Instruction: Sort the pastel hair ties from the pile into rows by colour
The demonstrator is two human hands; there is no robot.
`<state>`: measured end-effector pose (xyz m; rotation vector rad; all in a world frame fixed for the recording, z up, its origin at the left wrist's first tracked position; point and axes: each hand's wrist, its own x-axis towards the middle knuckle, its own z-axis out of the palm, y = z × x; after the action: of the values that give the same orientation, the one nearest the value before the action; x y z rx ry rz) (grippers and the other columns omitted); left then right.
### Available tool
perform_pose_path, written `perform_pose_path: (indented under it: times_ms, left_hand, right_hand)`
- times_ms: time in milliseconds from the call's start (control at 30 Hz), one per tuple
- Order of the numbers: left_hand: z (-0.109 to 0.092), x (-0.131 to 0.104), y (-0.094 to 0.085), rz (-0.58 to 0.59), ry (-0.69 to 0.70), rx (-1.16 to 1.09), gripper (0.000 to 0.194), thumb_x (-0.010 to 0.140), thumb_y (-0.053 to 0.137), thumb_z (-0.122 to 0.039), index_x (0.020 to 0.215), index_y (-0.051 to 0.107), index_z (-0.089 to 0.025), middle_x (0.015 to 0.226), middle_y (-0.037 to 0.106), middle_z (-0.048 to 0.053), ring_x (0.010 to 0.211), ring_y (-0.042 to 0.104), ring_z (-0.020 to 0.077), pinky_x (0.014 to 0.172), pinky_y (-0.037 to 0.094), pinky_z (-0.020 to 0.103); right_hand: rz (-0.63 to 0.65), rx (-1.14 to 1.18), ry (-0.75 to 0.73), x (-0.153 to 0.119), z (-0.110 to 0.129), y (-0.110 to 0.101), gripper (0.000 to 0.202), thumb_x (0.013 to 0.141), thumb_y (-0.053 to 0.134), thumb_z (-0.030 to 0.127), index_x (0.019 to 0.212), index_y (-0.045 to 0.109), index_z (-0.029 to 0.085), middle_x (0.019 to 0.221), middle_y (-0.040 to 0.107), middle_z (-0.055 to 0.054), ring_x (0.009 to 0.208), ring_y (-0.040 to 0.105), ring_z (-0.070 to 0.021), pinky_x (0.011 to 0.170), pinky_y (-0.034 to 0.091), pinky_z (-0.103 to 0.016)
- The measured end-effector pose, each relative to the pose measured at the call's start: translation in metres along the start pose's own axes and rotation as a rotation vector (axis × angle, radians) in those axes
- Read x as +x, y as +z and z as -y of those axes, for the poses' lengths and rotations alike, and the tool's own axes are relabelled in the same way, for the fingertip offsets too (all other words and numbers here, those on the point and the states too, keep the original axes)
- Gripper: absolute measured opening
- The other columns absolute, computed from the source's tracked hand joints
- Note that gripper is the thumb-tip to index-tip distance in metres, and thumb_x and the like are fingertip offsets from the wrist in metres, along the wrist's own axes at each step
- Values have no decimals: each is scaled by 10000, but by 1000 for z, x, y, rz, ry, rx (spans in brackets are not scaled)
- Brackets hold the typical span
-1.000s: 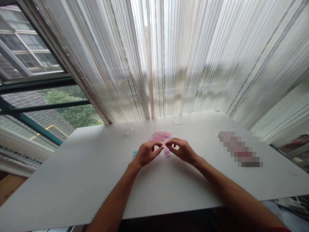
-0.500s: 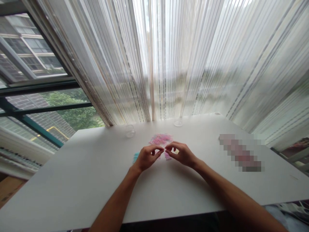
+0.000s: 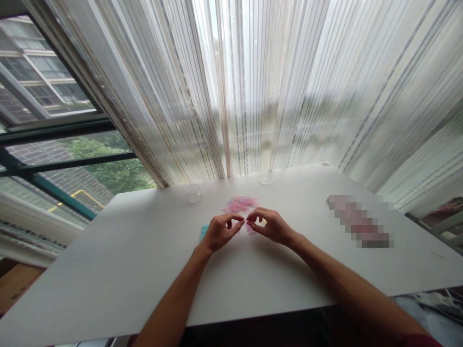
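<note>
My left hand (image 3: 222, 232) and my right hand (image 3: 272, 225) meet fingertip to fingertip above the white table (image 3: 137, 260). Each pinches thumb against forefinger; whatever they hold is too small to make out. Just beyond them lies a loose pile of small pink pieces (image 3: 240, 204), with some other colours mixed in. A turquoise group of pieces (image 3: 204, 232) shows beside my left hand, partly covered by it. Under my right fingers is a pink-purple group (image 3: 250, 230), and a bit of pale yellow (image 3: 263, 222) shows through the gap between finger and thumb.
Toward the back of the table stand a clear container (image 3: 194, 193) and a clear round dish or lid (image 3: 266, 180). A blurred-out pinkish object (image 3: 360, 222) lies to the right. Striped sheer curtains (image 3: 253, 96) hang behind the far edge, with a window (image 3: 54, 91) at left.
The view has shifted slightly. Both hands keep their pinched pose with fingertips close together; no object has visibly moved on the table.
</note>
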<state>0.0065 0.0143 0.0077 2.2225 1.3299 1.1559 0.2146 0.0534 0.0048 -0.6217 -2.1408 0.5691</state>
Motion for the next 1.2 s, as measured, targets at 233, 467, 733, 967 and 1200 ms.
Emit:
perform_pose_path:
  times_ms: [233,467,733,967,1200]
  left_hand:
    - [2,-1,1,-6,3,-15,134,845,656,-297,891,729,-196,619,646,-26,497,469,75,524,428,181]
    - [1,0,0,-2,-13,12,161,844,651,-322,882,731,-188,600,633,-27,500,479,74,526,429,179]
    - [-2,0,-2,22,-44,21,148,828,650,-303,847,729,-179,573,617,-31,496,493,76,513,425,178]
    - [-2,0,-2,11,-42,-14,163,841,643,-305,861,736,-172,567,631,-28,478,481,71,495,413,176]
    - [-1,0,-2,21,-54,-4,180,853,635,-319,862,737,-171,573,640,-25,478,489,73,505,417,180]
  right_hand:
    - [-10,-3,18,1,0,-1,48,846,622,220,821,642,185,727,636,-13,645,577,-117,607,495,-236]
    - [-17,-8,12,1,0,-2,11,822,621,177,821,632,181,737,632,-14,658,569,-117,619,492,-237]
    - [-25,-2,29,1,1,-3,27,825,611,203,815,628,184,737,637,-17,654,572,-124,610,494,-246]
    - [5,18,2,0,-1,-3,106,837,633,229,931,637,180,818,669,-35,698,601,-126,636,503,-248]
    - [27,24,-8,-2,-2,-2,102,851,645,271,891,662,180,772,664,-26,676,597,-119,610,493,-230]
